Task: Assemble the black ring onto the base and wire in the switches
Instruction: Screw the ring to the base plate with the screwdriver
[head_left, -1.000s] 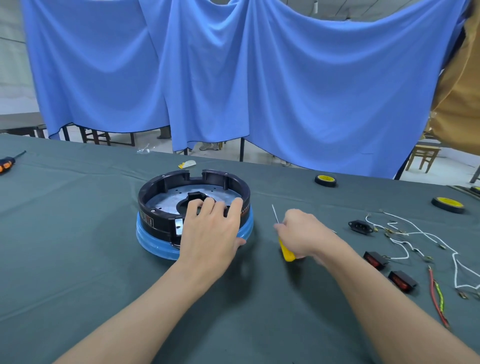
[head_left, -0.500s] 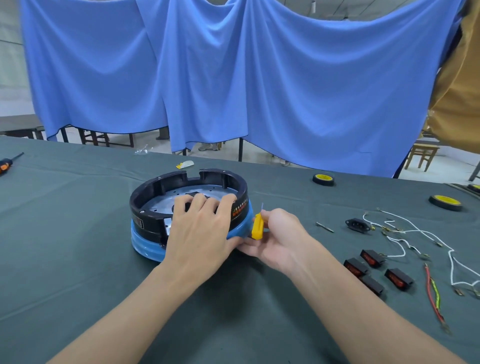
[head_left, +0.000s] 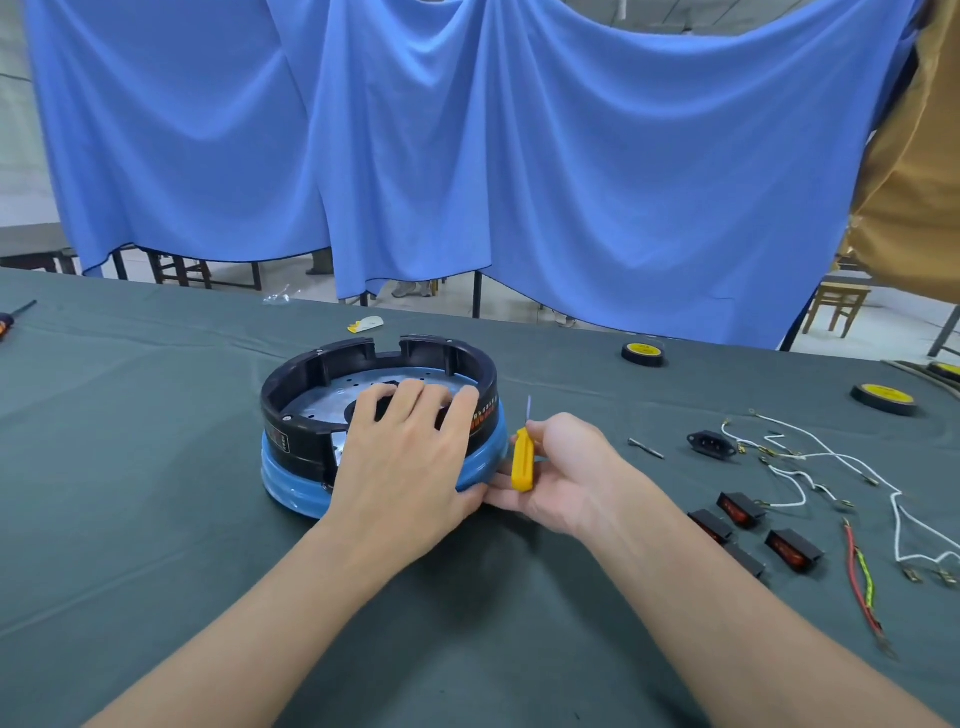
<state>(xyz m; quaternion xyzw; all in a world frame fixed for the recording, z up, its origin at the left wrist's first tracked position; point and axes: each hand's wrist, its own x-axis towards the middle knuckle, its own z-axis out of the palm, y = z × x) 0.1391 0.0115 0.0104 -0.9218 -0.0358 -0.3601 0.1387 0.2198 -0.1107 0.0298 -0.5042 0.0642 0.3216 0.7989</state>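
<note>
While the black ring (head_left: 311, 374) sits on top of the blue base (head_left: 291, 483), with a perforated metal plate (head_left: 332, 397) showing inside it, the person's left hand (head_left: 405, 457) lies across the ring's near rim, fingers spread and fairly straight, their tips reaching onto the plate and the thumb down at the base's near right side. Just right of the base, the right hand (head_left: 566, 467) holds a small yellow screwdriver (head_left: 522, 460) upright, its thumb pinching the handle against the fingers and the thin shaft pointing up; its fingertips reach toward the base's edge beside the left thumb. Farther right of the base, on the dark green tablecloth (head_left: 130, 493), lie a short metal bit (head_left: 645, 448), a black power socket (head_left: 711, 444), tangled white wires (head_left: 831, 457), several black rocker switches (head_left: 740, 509) with red faces, and a red wire (head_left: 854, 577) beside a yellow-green one. Two tape rolls (head_left: 643, 354) lie behind and to the right of the base, and an orange-handled screwdriver (head_left: 8, 319) lies far to its left.
</note>
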